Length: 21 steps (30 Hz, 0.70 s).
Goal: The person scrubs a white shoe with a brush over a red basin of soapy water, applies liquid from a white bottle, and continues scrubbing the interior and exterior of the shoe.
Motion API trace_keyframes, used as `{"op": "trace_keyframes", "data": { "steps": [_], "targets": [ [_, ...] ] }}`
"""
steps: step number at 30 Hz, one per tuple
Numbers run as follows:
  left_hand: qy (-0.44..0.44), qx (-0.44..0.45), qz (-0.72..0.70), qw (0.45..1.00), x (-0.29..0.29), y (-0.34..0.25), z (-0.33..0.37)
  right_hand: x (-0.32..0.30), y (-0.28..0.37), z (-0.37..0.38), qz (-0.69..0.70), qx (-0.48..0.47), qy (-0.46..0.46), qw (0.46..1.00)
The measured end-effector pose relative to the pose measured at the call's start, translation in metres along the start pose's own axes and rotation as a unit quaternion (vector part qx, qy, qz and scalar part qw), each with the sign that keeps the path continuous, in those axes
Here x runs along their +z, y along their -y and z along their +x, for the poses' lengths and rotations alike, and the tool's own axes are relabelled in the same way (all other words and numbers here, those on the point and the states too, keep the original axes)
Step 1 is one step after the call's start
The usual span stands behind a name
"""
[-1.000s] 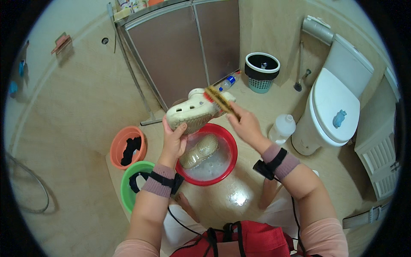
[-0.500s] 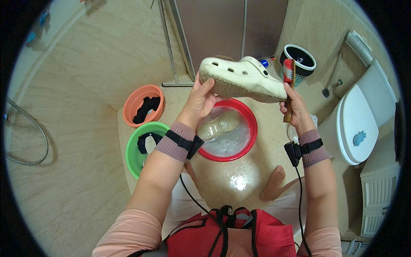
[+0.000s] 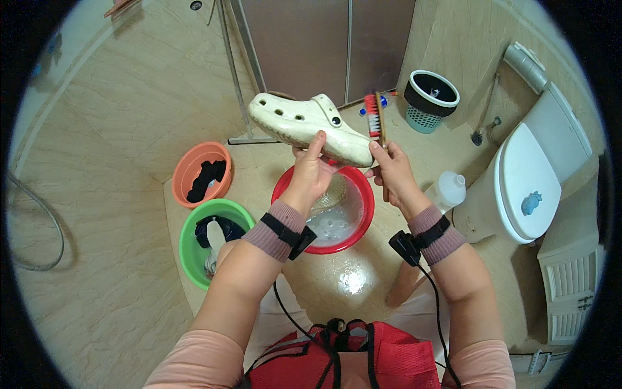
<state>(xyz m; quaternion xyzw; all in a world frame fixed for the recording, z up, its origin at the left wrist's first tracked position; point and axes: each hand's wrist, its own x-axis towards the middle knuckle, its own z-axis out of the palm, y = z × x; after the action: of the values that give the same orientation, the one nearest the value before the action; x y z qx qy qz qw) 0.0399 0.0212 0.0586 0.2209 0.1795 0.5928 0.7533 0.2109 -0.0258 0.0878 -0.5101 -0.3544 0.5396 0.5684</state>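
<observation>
Shifted from toe toward middle, the left hand [image 3: 310, 174] grasps the white clog [image 3: 297, 117], thumb up its near side. The right hand's [image 3: 395, 172] fingers clasp the brush [image 3: 373, 118], thumb at the clog's heel. Below sits the red basin [image 3: 369, 206]; farther off, the wastebasket [image 3: 424, 119].

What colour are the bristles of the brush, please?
The bristles are red and white; the head view shows them best.

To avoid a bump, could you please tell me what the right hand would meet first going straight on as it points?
The right hand would probably meet the white clog first, at its heel, perhaps already touching.
</observation>
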Motion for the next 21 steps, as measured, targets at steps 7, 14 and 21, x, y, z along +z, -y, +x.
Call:
{"op": "trace_keyframes", "data": {
  "steps": [7, 14, 21],
  "targets": [
    [-0.055, 0.018, 0.009, 0.998, -0.025, -0.018, 0.013, -0.017, 0.010, -0.004, -0.368, -0.247, 0.002, 0.897],
    [-0.058, 0.028, 0.012, 0.998, -0.030, -0.018, 0.018, -0.013, 0.003, -0.005, -0.455, -0.343, 0.010, 0.822],
    [-0.064, 0.022, 0.004, 0.998, -0.044, -0.042, 0.019, -0.031, 0.004, 0.007, -0.463, -0.413, 0.016, 0.784]
  ]
}}
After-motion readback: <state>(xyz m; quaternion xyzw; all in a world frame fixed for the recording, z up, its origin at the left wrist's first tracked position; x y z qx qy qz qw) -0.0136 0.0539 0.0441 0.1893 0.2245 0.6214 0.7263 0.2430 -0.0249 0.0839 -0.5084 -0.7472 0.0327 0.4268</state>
